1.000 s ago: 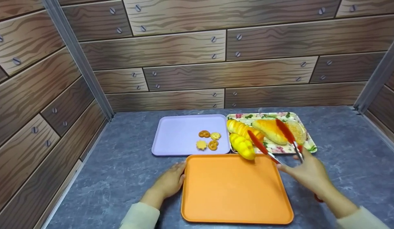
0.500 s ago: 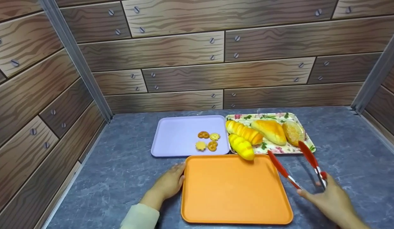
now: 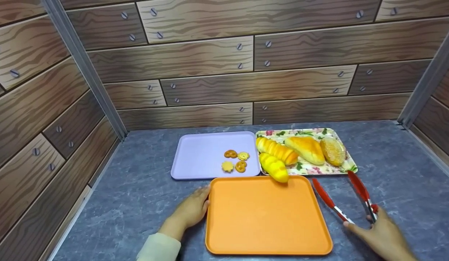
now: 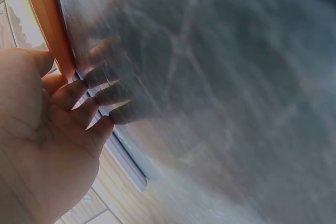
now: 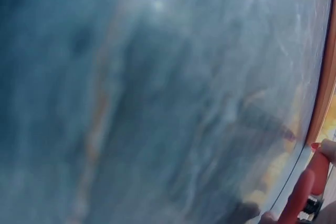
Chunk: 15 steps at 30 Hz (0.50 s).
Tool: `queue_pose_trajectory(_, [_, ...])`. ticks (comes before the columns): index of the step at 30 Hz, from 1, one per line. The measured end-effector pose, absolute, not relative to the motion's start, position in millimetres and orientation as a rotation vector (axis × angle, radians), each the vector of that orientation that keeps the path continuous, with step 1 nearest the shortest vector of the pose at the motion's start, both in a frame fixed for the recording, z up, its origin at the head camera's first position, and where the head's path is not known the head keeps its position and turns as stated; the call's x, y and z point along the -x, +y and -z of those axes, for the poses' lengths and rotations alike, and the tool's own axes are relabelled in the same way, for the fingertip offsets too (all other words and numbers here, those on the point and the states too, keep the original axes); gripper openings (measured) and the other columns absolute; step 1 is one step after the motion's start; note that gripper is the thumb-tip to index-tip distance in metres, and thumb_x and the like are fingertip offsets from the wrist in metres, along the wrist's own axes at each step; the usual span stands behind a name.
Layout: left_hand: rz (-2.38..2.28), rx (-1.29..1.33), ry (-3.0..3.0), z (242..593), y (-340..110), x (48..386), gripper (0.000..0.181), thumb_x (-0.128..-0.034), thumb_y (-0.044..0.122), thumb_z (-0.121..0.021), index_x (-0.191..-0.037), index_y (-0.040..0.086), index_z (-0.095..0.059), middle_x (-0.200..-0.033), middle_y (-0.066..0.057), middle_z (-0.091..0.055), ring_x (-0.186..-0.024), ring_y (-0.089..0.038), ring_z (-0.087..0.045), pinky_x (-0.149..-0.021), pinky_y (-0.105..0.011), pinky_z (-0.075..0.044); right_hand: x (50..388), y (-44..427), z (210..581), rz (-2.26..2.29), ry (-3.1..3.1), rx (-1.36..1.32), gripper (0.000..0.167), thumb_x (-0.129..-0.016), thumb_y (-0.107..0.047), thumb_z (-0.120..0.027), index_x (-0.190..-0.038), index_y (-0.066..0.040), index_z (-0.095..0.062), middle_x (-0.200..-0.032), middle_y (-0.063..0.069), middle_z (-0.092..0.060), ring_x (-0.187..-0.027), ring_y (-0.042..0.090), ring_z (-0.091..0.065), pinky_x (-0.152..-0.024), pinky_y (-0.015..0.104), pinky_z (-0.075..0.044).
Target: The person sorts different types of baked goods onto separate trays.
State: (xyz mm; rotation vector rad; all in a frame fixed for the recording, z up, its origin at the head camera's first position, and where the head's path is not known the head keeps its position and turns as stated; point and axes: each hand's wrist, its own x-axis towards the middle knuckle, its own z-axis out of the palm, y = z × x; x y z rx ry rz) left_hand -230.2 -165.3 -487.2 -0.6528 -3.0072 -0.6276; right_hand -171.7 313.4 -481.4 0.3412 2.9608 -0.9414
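My right hand (image 3: 385, 232) holds a pair of tongs (image 3: 324, 194) with red tips, at the right of the orange tray (image 3: 269, 217). Their two arms are spread wide, with nothing between the tips. My left hand (image 3: 190, 208) lies along the left side of the orange tray, its fingers touching the rim; the left wrist view shows that hand (image 4: 58, 124) with its fingers loosely bent. Behind, a floral tray (image 3: 318, 169) bears a ridged bread roll (image 3: 277, 150), a smooth bread (image 3: 306, 149), a seeded bun (image 3: 333, 151) and a yellow twisted bread (image 3: 274, 167), which overhangs the orange tray's far rim.
A lilac tray (image 3: 200, 156) stands at the back left, against the floral one. On its right part lie two pretzels (image 3: 241, 166) and two round scalloped biscuits (image 3: 227, 166). Wood-patterned panels (image 3: 210, 87) close off the grey tabletop (image 3: 137, 188) at the back and sides.
My right hand has drawn the spread tongs away from above the floral tray, rightward and toward me, then slightly further. My left hand, the trays and the breads look unmoved.
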Motion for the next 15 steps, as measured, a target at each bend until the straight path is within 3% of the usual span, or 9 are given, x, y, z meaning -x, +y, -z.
queue_pose_trajectory(7, [0.584,0.668,-2.981,485.3,-163.6,229.9,0.047,-0.1002,0.016,-0.046,-0.142,-0.003,-0.039,-0.139,-0.024,-0.046,-0.129,-0.041,-0.039,-0.106,-0.052,-0.032,171.5,319.0,483.7,0.826,2.984,-0.323,0.114,-0.074,-0.057,-0.073,-0.127,0.03,-0.022,-0.112,0.049,-0.035,-0.104,0.06,-0.039,-0.089,0.066,-0.036])
queue_pose_trajectory(15, [0.589,0.656,-3.004,484.7,-163.7,230.3,0.047,-0.0996,0.015,-0.048,-0.142,-0.003,-0.04,-0.139,-0.023,-0.046,-0.13,-0.04,-0.039,-0.106,-0.051,-0.032,175.8,321.7,485.9,0.713,2.877,-0.397,0.128,-0.068,-0.068,-0.071,-0.128,0.032,-0.018,-0.117,0.053,-0.026,-0.107,0.066,-0.03,-0.09,0.07,-0.033])
